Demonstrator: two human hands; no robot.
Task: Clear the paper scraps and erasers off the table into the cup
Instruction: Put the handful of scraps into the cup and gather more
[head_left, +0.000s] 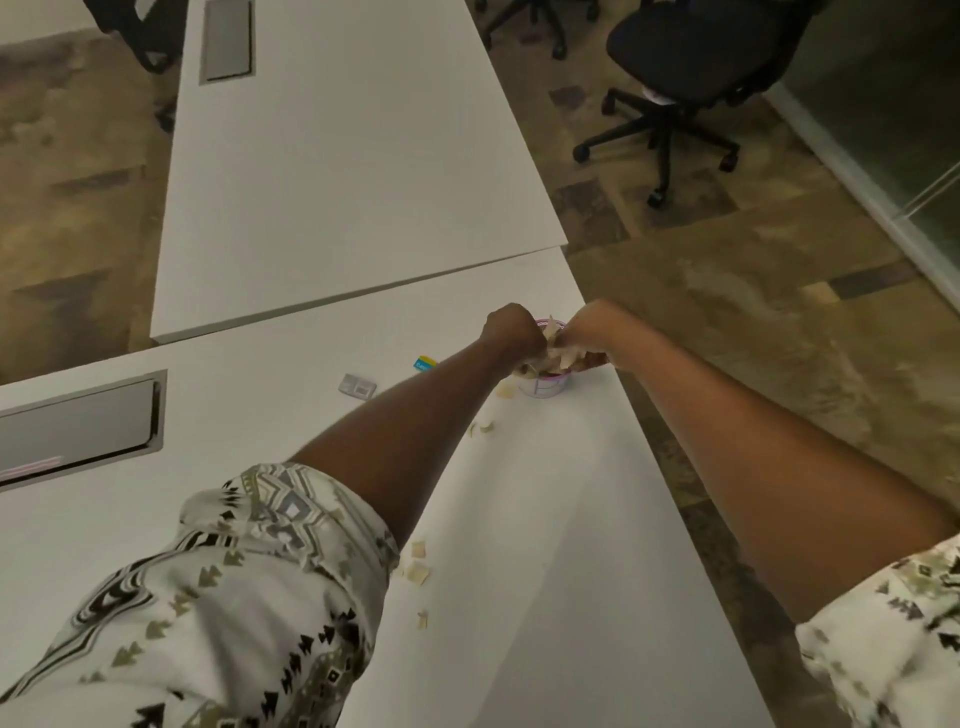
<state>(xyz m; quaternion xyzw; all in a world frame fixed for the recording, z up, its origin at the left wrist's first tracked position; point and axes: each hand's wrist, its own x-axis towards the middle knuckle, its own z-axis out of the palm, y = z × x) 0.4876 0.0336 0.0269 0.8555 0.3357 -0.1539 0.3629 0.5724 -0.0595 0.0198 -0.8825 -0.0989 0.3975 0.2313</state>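
Observation:
A small white cup (545, 387) with a purple rim stands near the right edge of the white table (545, 519). Both my hands meet right over its mouth. My left hand (511, 332) is closed in a fist on paper scraps (553, 351), and my right hand (587, 332) pinches the same bunch from the other side. Loose scraps lie beside the cup (506, 391), further toward me (482, 427) and near my left sleeve (418, 569). A blue and yellow eraser (425, 362) and a grey eraser (357, 386) lie left of the cup.
A second white table (337, 171) butts against this one at the back. A grey cable hatch (78, 426) is set in the near table at left. A black office chair (691, 67) stands on the patterned floor at right, by a glass wall (883, 130).

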